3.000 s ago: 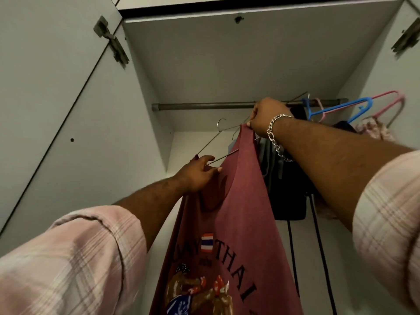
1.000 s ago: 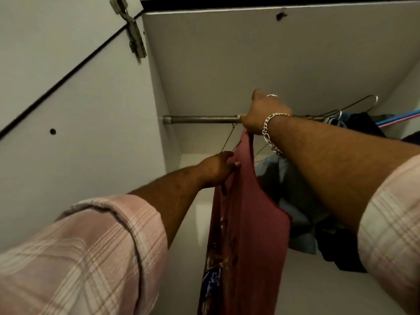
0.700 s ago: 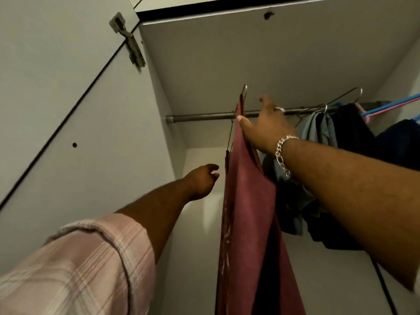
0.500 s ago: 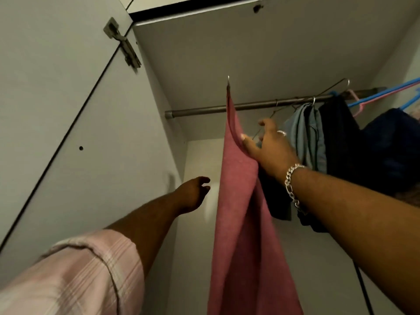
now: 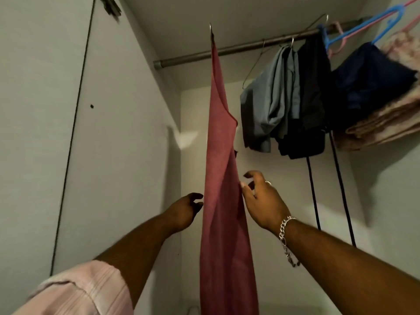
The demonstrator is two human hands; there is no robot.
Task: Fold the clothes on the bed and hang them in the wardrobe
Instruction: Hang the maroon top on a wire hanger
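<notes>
On the grey metal wardrobe rail (image 5: 238,47), a long dusty-red cotton garment (image 5: 221,178) is hung edge-on. It is flanked by the left hand (image 5: 184,212), fingers loosely spread and empty, while its edge is touched by the half-curled, empty right hand (image 5: 263,198).

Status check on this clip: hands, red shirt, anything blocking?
Left hand open, beside red shirt. Right hand open, fingertips at its edge. Shirt hangs on rail. Nothing blocking; other clothes to the right.

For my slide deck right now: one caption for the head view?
Red shirt hangs from the wardrobe rail; left hand and right hand open beside it.
</notes>
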